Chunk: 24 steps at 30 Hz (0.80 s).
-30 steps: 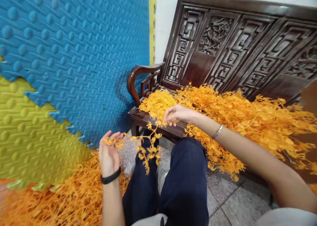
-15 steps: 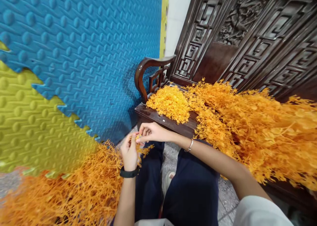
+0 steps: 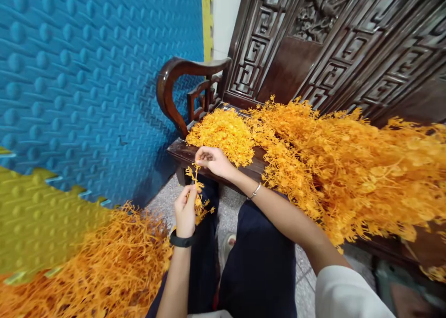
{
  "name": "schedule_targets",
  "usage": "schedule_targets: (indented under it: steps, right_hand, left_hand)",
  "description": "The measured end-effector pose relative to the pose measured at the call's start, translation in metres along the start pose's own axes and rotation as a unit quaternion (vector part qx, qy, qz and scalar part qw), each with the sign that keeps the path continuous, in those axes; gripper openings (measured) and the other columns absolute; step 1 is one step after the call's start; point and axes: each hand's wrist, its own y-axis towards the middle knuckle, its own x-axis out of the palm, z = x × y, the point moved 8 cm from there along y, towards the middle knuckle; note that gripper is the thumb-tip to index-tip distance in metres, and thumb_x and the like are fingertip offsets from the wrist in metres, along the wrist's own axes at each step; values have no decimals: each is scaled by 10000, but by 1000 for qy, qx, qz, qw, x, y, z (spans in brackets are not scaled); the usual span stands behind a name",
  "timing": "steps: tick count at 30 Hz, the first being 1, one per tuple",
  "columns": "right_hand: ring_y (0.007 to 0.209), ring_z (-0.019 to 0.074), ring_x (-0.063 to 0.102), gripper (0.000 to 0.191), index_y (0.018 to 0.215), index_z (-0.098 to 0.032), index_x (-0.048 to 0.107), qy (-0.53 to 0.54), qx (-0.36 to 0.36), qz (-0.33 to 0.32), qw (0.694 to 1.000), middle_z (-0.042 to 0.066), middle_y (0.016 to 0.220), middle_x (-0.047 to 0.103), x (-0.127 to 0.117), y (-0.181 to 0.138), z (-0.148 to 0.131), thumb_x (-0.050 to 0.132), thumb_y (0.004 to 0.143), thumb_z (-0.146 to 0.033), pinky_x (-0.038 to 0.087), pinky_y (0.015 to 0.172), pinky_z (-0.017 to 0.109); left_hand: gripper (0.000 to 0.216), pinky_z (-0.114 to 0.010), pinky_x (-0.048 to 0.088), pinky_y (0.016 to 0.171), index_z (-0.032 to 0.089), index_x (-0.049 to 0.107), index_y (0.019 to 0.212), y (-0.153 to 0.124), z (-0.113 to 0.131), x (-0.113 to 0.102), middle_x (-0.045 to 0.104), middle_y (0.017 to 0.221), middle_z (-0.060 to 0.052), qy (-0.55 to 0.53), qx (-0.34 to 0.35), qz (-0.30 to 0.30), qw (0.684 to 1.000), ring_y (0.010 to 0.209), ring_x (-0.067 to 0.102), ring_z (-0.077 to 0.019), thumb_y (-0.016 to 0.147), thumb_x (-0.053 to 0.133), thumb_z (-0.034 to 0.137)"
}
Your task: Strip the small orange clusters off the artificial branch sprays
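My left hand is closed on a thin orange-yellow artificial plant sprig, pinching its stem between thumb and fingers. The sprig's upper end rises above the thumb, and its leafy lower part hangs over my leg. At the top, my right hand is pinched at the sprig's tip; how much of it lies between the fingertips is too small to make out. Just behind my right hand, a heap of small yellow-orange pieces lies on the dark wooden bench.
A large pile of orange plant branches covers the bench to the right. More stripped-looking orange stems are heaped at lower left. Blue foam mat stands along the left, near the curved armrest.
My hands have moved apart: the right has gone up, stretching the sprig upright between them, while the left stays low. The view has shifted, so the bench appears farther left.
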Motion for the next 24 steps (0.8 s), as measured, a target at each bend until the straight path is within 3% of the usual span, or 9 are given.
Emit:
schedule_targets:
  steps: [3, 6, 8, 10, 12, 15, 17, 20, 24]
  right_hand:
    - [511, 61, 435, 132, 668, -170, 459, 14, -1, 121, 993, -41, 618, 479, -34, 9, 0, 488, 704, -46, 364, 517, 198]
    - [516, 68, 441, 121, 733, -189, 441, 15, -38, 303, 952, -27, 674, 481, -93, 14, -2, 431, 752, -70, 386, 510, 207]
    - [586, 86, 485, 88, 774, -190, 476, -35, -64, 349, 934, -10, 704, 505, -119, 22, -2, 473, 756, -103, 435, 578, 225]
    - [700, 113, 531, 130, 853, -182, 527, -112, -70, 366, 921, 23, 781, 548, -134, 30, 2, 478, 759, -107, 469, 696, 260]
    - [880, 149, 551, 270, 1025, -171, 535, -192, -58, 364, 910, 78, 993, 566, -142, 37, 8, 468, 769, -117, 455, 840, 310]
    - [1224, 208, 378, 538, 1289, -180, 379, -296, -32, 334, 894, 122, 1354, 365, -153, 41, 13, 504, 766, -163, 325, 1022, 378]
    - [1320, 214, 233, 593, 1342, -196, 326, -354, 0, 339, 871, 104, 1430, 263, -170, 33, 14, 470, 770, -134, 238, 1068, 416]
    - [1341, 240, 161, 543, 1216, -234, 505, -424, 85, 371, 822, 57, 1437, 262, -203, 11, 19, 390, 730, -22, 176, 1061, 492]
    - [1345, 324, 83, 409, 941, -196, 664, -492, 189, 313, 790, 72, 1403, 316, -230, -9, 40, 419, 681, 3, 91, 1014, 601]
  left_hand:
    - [198, -201, 369, 522, 181, 607, 623, -4, -6, -1, 555, 602, 11, -8, -16, 19, 1000, 574, 487, -107, 699, 618, 363]
    - [214, -201, 370, 517, 166, 592, 582, -7, -16, -7, 561, 600, 1, -6, -45, 30, 998, 564, 480, -105, 664, 630, 360]
    - [211, -194, 358, 504, 157, 605, 614, -6, -20, -7, 553, 592, 5, -6, -52, 17, 998, 544, 462, -95, 660, 627, 361]
    - [218, -185, 324, 469, 151, 614, 649, -5, -20, -4, 537, 579, 15, -4, -53, 1, 999, 513, 430, -80, 661, 625, 368]
    - [233, -182, 283, 434, 147, 613, 646, -5, -21, -1, 523, 568, 24, 4, -63, 0, 998, 485, 399, -68, 650, 631, 379]
    - [235, -183, 296, 445, 146, 617, 638, -7, -19, 3, 531, 570, 28, 8, -70, -1, 997, 486, 405, -65, 635, 642, 380]
    - [218, -186, 345, 498, 149, 618, 634, -9, -15, 7, 546, 584, 22, 4, -55, -12, 998, 526, 444, -77, 644, 636, 366]
    - [203, -193, 356, 518, 153, 617, 641, -9, -13, 7, 552, 587, 15, 12, -42, -18, 999, 554, 465, -92, 662, 620, 355]
    - [205, -192, 326, 494, 150, 620, 665, -4, -18, 1, 551, 600, 11, 27, -48, -14, 998, 552, 451, -92, 664, 614, 355]
